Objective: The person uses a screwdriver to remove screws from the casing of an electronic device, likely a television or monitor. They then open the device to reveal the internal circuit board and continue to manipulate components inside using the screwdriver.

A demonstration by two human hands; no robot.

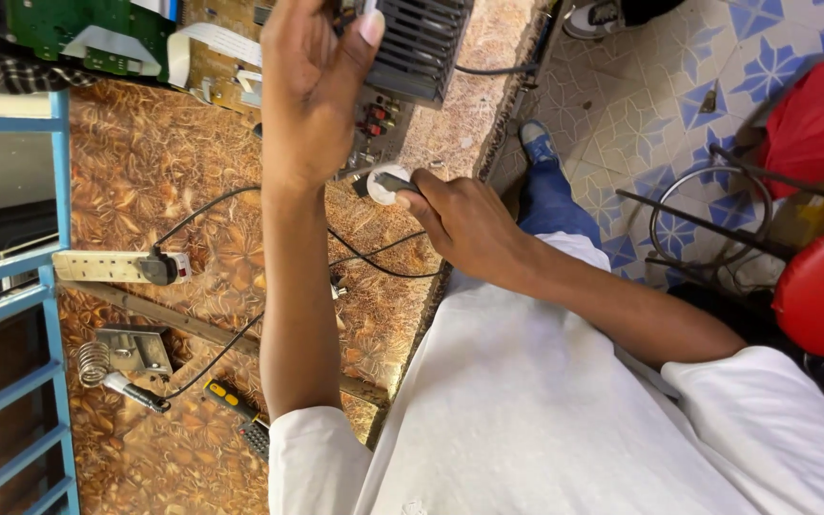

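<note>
Round white plug (385, 183), patterned worktop (174, 181)

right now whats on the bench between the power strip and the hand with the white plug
In the head view, the left forearm crosses that stretch, with thin black cables trailing over the patterned benchtop between the power strip and the right hand holding the white plug.

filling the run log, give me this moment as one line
left hand: holds black vented unit | right hand: holds white round part | bench: power strip, soldering iron
</note>
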